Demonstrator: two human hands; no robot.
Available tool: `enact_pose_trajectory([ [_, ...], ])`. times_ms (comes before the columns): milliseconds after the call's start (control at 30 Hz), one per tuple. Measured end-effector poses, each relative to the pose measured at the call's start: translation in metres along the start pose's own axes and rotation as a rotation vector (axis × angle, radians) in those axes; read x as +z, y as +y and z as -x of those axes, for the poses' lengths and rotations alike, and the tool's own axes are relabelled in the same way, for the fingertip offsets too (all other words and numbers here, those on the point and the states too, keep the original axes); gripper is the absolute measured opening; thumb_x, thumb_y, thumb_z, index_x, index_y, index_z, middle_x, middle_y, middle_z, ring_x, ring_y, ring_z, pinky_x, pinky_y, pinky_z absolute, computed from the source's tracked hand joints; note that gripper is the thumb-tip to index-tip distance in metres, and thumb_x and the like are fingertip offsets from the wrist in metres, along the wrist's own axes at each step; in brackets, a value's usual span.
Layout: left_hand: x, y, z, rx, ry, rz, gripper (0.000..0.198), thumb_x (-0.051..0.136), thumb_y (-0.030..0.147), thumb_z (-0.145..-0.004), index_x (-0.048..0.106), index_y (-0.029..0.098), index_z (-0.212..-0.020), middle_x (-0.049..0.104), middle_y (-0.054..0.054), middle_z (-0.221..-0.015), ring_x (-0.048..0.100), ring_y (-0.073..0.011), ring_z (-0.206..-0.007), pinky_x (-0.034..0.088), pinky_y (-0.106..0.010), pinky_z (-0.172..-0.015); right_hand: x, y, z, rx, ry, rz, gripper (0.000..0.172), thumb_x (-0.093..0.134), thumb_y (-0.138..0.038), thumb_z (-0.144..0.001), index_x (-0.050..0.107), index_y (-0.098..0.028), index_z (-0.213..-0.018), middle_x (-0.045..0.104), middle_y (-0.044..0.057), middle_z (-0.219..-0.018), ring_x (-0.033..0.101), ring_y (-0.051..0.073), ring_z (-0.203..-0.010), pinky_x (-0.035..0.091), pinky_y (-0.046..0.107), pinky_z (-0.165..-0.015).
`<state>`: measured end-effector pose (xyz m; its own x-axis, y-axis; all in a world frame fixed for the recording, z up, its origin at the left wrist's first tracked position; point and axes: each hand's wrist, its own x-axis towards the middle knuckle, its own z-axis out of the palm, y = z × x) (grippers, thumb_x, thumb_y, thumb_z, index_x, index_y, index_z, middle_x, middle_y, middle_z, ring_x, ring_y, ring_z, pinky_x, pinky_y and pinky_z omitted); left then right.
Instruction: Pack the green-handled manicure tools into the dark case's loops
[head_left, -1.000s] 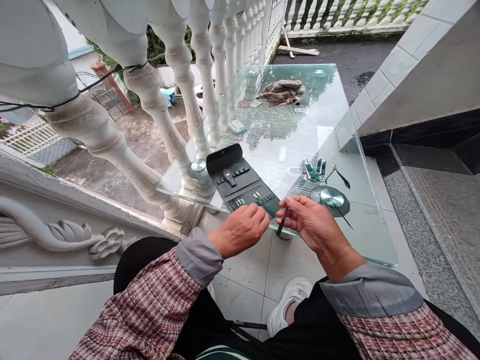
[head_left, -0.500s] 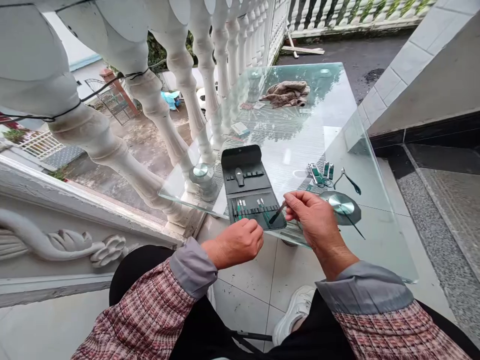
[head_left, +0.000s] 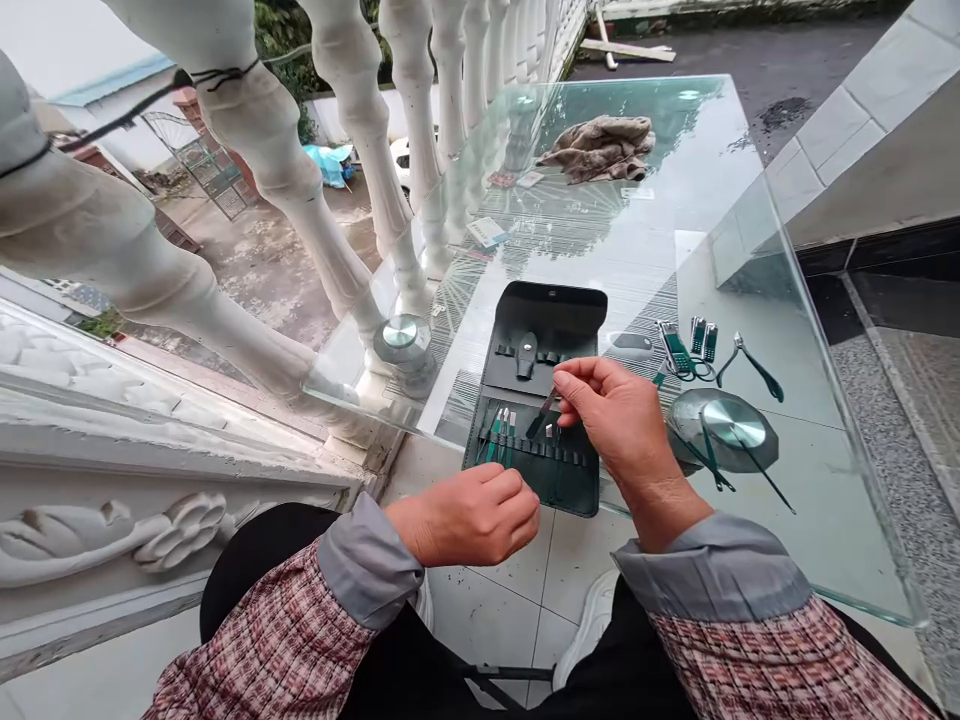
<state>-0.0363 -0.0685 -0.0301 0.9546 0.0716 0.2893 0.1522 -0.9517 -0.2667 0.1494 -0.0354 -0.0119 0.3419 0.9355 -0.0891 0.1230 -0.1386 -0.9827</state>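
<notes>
An open black manicure case [head_left: 517,383] lies at the front edge of the glass table, its lower flap overhanging. My left hand [head_left: 472,515] is closed at its lower left corner; the fingertips are partly hidden. Between thumb and fingers, my right hand [head_left: 619,420] pinches a small dark-handled metal tool [head_left: 540,415], handle pointing down over the case. Several green-handled tools [head_left: 501,432] stand in the elastic loops on the left, and a pale-tipped tool [head_left: 549,432] sits further right. A dark oval-headed piece [head_left: 526,355] is held in the upper flap.
Nail clippers [head_left: 677,352] and cuticle nippers [head_left: 750,365] lie on the glass table [head_left: 787,470] to the right. Thin green tools lie over a round metal table support [head_left: 727,420]. A crumpled brown cloth [head_left: 600,148] and a small box [head_left: 487,233] are further back. White balusters [head_left: 360,130] line the left.
The case has turned clockwise and overhangs the table edge more. My right hand has lifted the small tool up and away from the lower edge. The view has shifted slightly.
</notes>
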Motion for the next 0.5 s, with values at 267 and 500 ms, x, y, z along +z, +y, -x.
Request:
enact_pose_trajectory([
  [267, 0.0051, -0.0029, -0.0029, 0.008, 0.078, 0.005, 0.016, 0.047, 0.016, -0.091, 0.062, 0.010, -0.096, 0.059, -0.008, -0.087, 0.054, -0.0162, -0.076, 0.043, -0.032, -0.064, 0.0088, 0.0075, -0.0069, 0.041, -0.056, 0.090, 0.024, 0.064, -0.038, -0.068, 0.063, -0.016, -0.076, 0.059, -0.002, -0.062, 0.051, 0.007, -0.045, 0.046, 0.020, -0.039],
  [500, 0.0069, -0.0031, -0.0038, 0.010, 0.089, 0.063, 0.016, 0.049, 0.016, -0.090, 0.063, 0.009, -0.087, 0.059, -0.009, -0.085, 0.054, -0.0167, -0.074, 0.042, -0.033, -0.064, 0.0116, 0.0108, -0.0096, 0.013, -0.090, 0.131, 0.028, 0.065, -0.041, -0.069, 0.063, -0.016, -0.082, 0.058, -0.002, -0.061, 0.050, 0.008, -0.045, 0.045, 0.021, -0.038],
])
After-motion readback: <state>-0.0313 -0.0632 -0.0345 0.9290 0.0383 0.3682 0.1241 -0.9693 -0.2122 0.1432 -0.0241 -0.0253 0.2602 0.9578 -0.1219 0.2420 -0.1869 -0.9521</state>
